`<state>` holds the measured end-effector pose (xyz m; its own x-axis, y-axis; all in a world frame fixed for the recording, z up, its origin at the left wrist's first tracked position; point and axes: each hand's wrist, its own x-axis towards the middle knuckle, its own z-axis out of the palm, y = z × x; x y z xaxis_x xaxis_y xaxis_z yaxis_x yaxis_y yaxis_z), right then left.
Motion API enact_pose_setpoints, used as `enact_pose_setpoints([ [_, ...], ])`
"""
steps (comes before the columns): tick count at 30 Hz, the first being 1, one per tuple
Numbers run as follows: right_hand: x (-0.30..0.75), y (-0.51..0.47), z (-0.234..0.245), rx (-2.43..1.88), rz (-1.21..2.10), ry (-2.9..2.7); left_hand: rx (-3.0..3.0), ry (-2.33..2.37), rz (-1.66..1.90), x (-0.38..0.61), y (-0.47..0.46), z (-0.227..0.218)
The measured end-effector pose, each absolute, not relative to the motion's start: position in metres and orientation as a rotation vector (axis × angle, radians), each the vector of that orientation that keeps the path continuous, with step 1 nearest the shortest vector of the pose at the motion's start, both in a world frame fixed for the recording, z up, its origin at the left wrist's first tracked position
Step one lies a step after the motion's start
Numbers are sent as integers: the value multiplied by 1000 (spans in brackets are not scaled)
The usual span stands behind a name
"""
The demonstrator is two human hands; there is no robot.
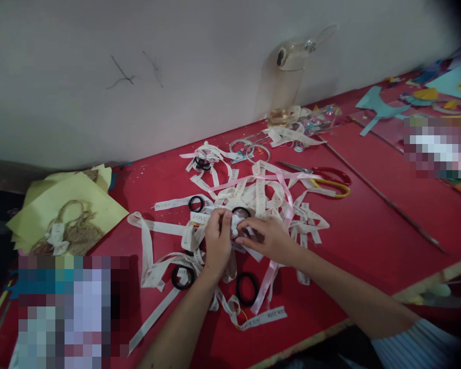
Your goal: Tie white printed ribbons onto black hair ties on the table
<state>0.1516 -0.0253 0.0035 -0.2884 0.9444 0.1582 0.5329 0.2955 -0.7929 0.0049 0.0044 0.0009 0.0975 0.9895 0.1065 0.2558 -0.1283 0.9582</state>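
Observation:
My left hand (217, 240) and my right hand (267, 238) meet over a heap of white printed ribbon (261, 197) on a red table (369, 225). Both hands pinch one small folded piece of white ribbon (235, 223) between their fingertips, beside a black hair tie (241, 211). More black hair ties lie around them: one (196, 203) behind my left hand, one (183, 277) and another (247, 288) near my forearms. A pink ribbon (280, 179) runs across the heap.
Red-and-yellow-handled scissors (328, 179) lie right of the heap. A clear bottle (288, 77) stands by the wall, with metal rings (251, 148) near it. Yellow paper with twine (67, 220) sits at the left, coloured paper scraps (384, 105) at the far right. A thin stick (384, 197) crosses the table.

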Motion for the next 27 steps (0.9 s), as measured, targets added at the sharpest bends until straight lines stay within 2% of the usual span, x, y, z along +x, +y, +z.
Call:
enact_pose_setpoints([
  [4, 150, -26, 5, -1292, 854, -1887, 1561, 1263, 1081, 6, 2, 1],
  [11, 157, -25, 12, -1206, 1108, -1741, 1459, 1244, 1104, 5, 5, 1],
  [21, 150, -26, 7, -1294, 871, -1841, 1512, 1213, 1066, 6, 2, 0],
  [27, 151, -26, 7, -1257, 916, -1798, 1545, 1244, 1047, 6, 0, 0],
])
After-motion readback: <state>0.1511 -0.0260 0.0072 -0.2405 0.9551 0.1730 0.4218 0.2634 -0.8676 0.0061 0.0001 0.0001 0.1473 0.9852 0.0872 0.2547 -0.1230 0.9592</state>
